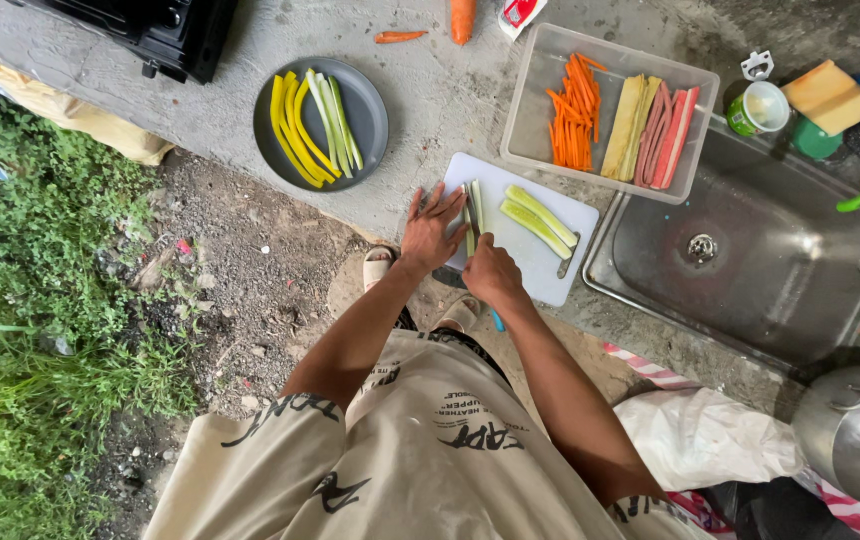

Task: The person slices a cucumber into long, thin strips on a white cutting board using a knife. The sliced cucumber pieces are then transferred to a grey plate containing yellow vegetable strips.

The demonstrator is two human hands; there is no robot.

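Cucumber strips (472,212) are lying on the white cutting board (570,215), long axes pointing away from the person toward the clear tub (540,90). The left hand (432,228) is pressing them with fingers spread. The right hand (491,272) is gripping a blue-handled knife (469,225), fingers curled shut, at the board's near edge.
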